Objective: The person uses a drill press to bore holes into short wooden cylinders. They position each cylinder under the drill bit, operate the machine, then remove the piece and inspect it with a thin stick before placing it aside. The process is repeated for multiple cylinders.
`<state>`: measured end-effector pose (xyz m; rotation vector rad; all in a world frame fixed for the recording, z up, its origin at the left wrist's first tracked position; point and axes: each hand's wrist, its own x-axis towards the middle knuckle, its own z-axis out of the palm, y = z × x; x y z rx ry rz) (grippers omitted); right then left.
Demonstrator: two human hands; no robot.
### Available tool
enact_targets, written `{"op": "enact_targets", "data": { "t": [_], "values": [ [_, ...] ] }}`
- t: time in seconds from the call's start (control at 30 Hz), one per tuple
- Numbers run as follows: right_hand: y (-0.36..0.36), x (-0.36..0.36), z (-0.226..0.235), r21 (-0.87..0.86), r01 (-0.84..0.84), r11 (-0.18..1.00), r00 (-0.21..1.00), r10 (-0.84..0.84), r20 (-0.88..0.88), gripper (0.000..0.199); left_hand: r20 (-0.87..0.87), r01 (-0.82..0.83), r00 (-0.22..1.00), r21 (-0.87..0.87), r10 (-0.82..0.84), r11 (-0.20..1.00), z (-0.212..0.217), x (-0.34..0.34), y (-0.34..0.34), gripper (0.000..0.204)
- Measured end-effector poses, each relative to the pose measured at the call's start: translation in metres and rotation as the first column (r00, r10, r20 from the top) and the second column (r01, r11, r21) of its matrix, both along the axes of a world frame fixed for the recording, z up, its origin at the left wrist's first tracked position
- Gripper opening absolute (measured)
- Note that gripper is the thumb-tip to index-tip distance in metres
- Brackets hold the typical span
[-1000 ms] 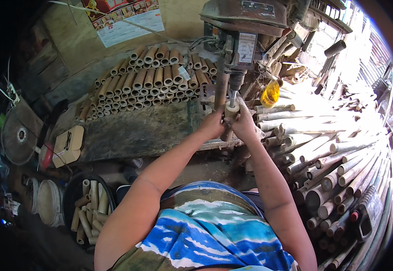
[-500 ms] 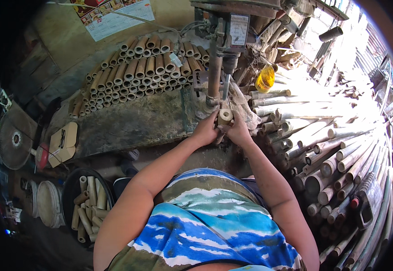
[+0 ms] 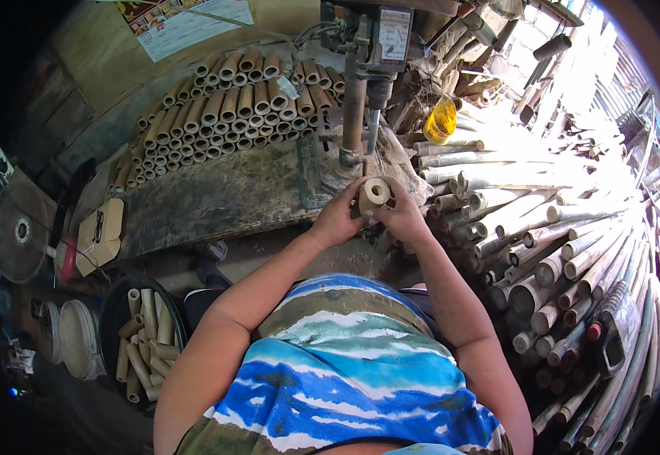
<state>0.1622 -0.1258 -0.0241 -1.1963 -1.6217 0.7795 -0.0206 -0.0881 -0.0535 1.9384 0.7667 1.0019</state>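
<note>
Between my two hands is a short bamboo tube, its pale cut end with a round hole facing up toward me. My left hand grips it from the left, fingers closed round its side. From the other side my right hand presses on it, also closed. Just beyond the tube stands a drill press, its bit pointing down. The bit and the tube look apart. The tube's lower part is partly covered by my fingers.
Cut bamboo tubes are stacked on the worktable. Long bamboo poles pile up at right beside a yellow container. A black tub of tubes, an open cardboard box and a fan are at left.
Both hands have drawn the bamboo tube slightly toward me, away from the drill press, and its end now tilts more toward my view. The whole view has shifted a little.
</note>
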Motion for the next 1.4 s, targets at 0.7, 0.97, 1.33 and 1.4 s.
{"op": "enact_targets", "data": {
  "t": [0.7,0.97,1.33,1.4],
  "values": [
    [0.076,-0.008,0.026,0.044,0.233,0.972,0.961,-0.237,0.142,0.064,-0.008,0.025,1.0,-0.115,-0.026,0.993,0.018,0.016,0.089,0.073],
    [0.074,-0.012,0.029,0.042,0.263,0.964,0.948,-0.267,0.173,0.079,-0.109,-0.083,0.991,-0.005,0.082,0.997,0.035,0.011,0.08,0.069],
    [0.078,-0.018,0.039,0.256,0.277,0.926,0.912,-0.337,0.234,0.061,0.008,-0.073,0.997,-0.045,0.073,0.996,0.038,0.011,0.081,0.067],
    [0.082,-0.016,0.043,0.305,0.269,0.914,0.897,-0.353,0.267,0.058,-0.005,-0.102,0.995,-0.041,0.102,0.994,0.044,0.011,0.079,0.067]
  ]
}}
